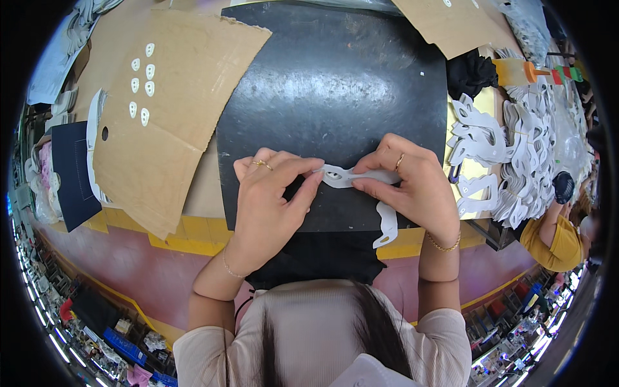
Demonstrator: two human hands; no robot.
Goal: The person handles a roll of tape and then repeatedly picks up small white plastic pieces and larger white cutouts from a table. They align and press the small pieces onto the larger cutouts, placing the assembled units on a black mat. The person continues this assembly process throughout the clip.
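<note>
Pinching a white cut-out (361, 177) over the black mat (329, 84), the right hand (409, 184) grips its long strip while the left hand (271, 193) presses fingertips to its looped end. Cardboard (180, 97) carrying small white pieces (142, 87) lies at left; stacked white cut-outs (516, 148) crowd the right, beside another person's yellow sleeve (558, 242).

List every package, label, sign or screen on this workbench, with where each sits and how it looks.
No printed packages, signs or screens show clearly.
Cardboard sheet: left of the black mat, brown, bent, with small white oval stickers in a cluster.
Second cardboard sheet: top right, brown, flat.
White cut piece: between left hand and right hand, thin and curved.
</note>
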